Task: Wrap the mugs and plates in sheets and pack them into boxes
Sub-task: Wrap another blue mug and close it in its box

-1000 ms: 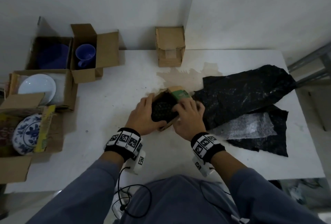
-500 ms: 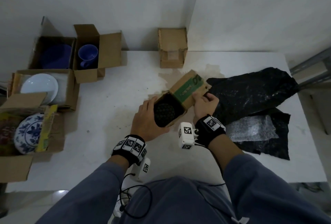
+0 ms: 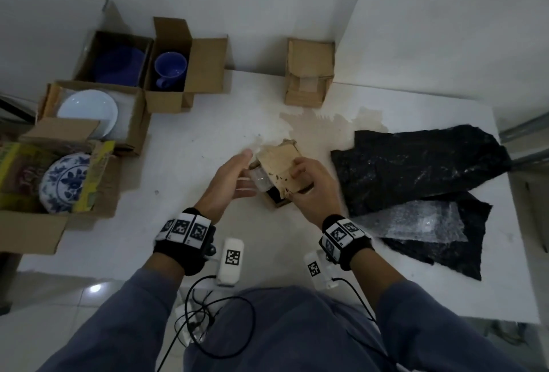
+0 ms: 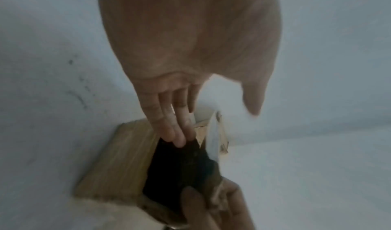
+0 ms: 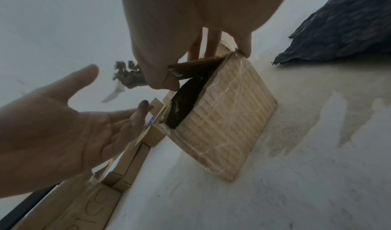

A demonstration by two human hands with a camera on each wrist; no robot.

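Observation:
A small cardboard box (image 3: 277, 163) stands in the middle of the white table (image 3: 193, 145), with a bundle wrapped in black sheet (image 5: 184, 103) inside it. My right hand (image 3: 300, 171) pinches the box's top flap (image 5: 194, 66) between thumb and fingers and holds it down over the opening. My left hand (image 3: 245, 174) is beside the box on its left with straight fingers. In the left wrist view its fingertips (image 4: 180, 141) touch the black bundle (image 4: 180, 166) at the opening. What the bundle holds is hidden.
Black sheets (image 3: 416, 169) and bubble wrap (image 3: 416, 220) lie to the right. At the left stand open boxes with a blue mug (image 3: 170, 70), a blue plate (image 3: 118, 67), a white plate (image 3: 87, 110) and a blue-patterned plate (image 3: 64, 183). A closed box (image 3: 309, 72) sits at the back.
My right hand has folded the flap, which stood open, down over the opening. My left hand has let go of the box's side and opened out beside it.

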